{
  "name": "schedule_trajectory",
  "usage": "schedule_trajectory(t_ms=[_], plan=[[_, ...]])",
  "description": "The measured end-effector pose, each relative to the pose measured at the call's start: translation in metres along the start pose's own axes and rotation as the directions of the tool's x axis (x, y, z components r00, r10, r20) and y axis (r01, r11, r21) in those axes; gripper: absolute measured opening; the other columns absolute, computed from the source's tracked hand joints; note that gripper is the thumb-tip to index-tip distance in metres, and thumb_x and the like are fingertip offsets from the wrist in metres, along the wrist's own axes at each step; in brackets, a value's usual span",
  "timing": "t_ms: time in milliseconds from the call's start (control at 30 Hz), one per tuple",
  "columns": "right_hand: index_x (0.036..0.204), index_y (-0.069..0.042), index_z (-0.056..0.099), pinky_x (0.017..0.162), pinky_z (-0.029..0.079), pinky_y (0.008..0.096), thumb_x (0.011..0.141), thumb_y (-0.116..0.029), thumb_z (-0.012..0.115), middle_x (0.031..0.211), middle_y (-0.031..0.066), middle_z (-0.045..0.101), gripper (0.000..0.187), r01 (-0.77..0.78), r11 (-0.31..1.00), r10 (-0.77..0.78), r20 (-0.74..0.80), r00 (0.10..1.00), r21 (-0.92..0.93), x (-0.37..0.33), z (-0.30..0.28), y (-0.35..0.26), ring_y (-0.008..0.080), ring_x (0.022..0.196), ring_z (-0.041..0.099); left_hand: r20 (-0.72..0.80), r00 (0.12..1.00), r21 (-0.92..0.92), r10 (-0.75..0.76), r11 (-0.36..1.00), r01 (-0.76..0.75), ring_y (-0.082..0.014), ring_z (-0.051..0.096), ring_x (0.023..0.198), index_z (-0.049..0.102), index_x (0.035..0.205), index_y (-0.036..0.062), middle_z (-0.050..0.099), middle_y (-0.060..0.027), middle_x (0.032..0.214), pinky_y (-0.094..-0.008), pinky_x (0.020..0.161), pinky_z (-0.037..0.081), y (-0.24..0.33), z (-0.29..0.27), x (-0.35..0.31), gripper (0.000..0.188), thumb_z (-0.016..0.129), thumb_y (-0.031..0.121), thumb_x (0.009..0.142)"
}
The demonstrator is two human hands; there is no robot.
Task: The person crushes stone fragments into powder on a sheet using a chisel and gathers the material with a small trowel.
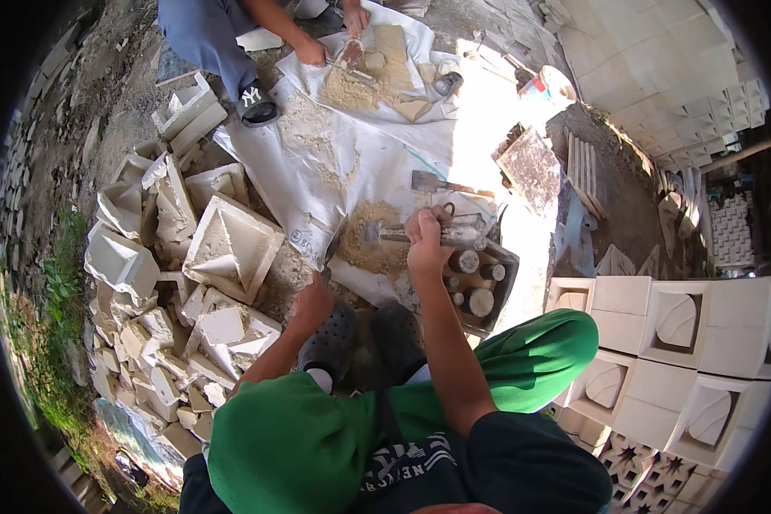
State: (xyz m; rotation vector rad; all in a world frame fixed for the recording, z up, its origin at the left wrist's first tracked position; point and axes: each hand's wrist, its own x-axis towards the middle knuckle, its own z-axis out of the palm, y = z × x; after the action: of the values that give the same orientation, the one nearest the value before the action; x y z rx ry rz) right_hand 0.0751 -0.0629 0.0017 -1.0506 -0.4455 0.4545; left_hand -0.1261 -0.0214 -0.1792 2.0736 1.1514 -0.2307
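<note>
My left hand (314,301) is closed round the handle of a trowel-like tool (337,238), its narrow dark blade slanting up and away. In my right hand (428,243) is a long grey tool (396,232) crusted with pale residue, held level; its exact kind I cannot make out. Its left end is over a mound of sandy powder (370,257) on a white sheet (317,204). Just right of and below that hand, a dark crate (497,310) holds several round-topped cylinders (479,301). Beyond my right hand lies a flat scraper (428,182) with a wooden handle.
Broken pale blocks (231,248) are heaped at left. Across the sheet, another person's hands (315,53) work a tool in a second sandy pile (351,90). Stacked cast blocks (651,343) stand at right, a white bucket (557,86) at far right.
</note>
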Motion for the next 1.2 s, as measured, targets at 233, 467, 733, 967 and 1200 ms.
schedule_trajectory(t_ms=[233, 467, 733, 967, 1200], plan=[[0.066, -0.010, 0.037, 0.043, 0.025, 0.0255, 0.082, -0.006, 0.052, 0.054, -0.0034, 0.031, 0.023, -0.116, 0.993, 0.113, -0.112, 0.987, -0.025, 0.023, -0.008, 0.024, 0.0077, 0.044, 0.031, -0.027, 0.999, -0.042, 0.045, 0.998, -0.046, -0.0477, 0.061, 0.081, 0.034, 0.121, -0.0052, 0.062, -0.0312, 0.084, -0.0547, 0.074, 0.048, 0.002, -0.010, 0.002, 0.048, 0.050, 0.026, 0.088], [0.068, -0.010, 0.038, 0.042, 0.023, 0.0246, 0.082, -0.004, 0.051, 0.053, -0.0033, 0.034, 0.019, -0.041, 0.998, 0.034, -0.131, 0.991, -0.054, 0.017, 0.005, 0.000, 0.0066, 0.042, 0.029, -0.046, 0.999, -0.026, 0.022, 0.999, -0.024, -0.0501, 0.059, 0.079, 0.036, 0.112, -0.0034, 0.061, -0.0329, 0.079, -0.0591, 0.072, 0.045, -0.003, -0.001, 0.003, 0.042, 0.049, 0.030, 0.090], [0.060, -0.011, 0.034, 0.042, 0.025, 0.0259, 0.081, -0.005, 0.047, 0.049, -0.0031, 0.030, 0.026, -0.056, 0.996, 0.055, -0.024, 0.998, -0.066, 0.037, -0.012, 0.014, 0.0082, 0.042, 0.027, -0.079, 0.997, -0.042, 0.018, 0.999, -0.021, -0.0501, 0.059, 0.076, 0.035, 0.112, -0.0011, 0.060, -0.0315, 0.076, -0.0590, 0.070, 0.045, -0.009, 0.007, 0.007, 0.040, 0.050, 0.027, 0.088], [0.069, -0.010, 0.036, 0.042, 0.025, 0.0259, 0.081, -0.005, 0.049, 0.051, -0.0032, 0.028, 0.018, -0.023, 0.999, 0.029, -0.239, 0.971, 0.026, 0.023, -0.003, 0.023, 0.0082, 0.042, 0.026, 0.011, 1.000, -0.015, -0.017, 1.000, 0.017, -0.0476, 0.061, 0.085, 0.034, 0.122, -0.0044, 0.063, -0.0307, 0.086, -0.0554, 0.077, 0.046, 0.010, -0.011, 0.000, 0.047, 0.048, 0.023, 0.086], [0.070, -0.010, 0.037, 0.042, 0.025, 0.0252, 0.081, -0.005, 0.050, 0.052, -0.0041, 0.029, 0.018, -0.102, 0.995, 0.096, -0.208, 0.973, -0.015, 0.029, 0.000, 0.031, 0.0078, 0.041, 0.028, -0.066, 0.998, -0.038, -0.003, 0.999, 0.000, -0.0493, 0.060, 0.078, 0.036, 0.113, 0.0003, 0.061, -0.0305, 0.078, -0.0591, 0.072, 0.045, -0.003, -0.001, 0.007, 0.039, 0.049, 0.029, 0.089]])
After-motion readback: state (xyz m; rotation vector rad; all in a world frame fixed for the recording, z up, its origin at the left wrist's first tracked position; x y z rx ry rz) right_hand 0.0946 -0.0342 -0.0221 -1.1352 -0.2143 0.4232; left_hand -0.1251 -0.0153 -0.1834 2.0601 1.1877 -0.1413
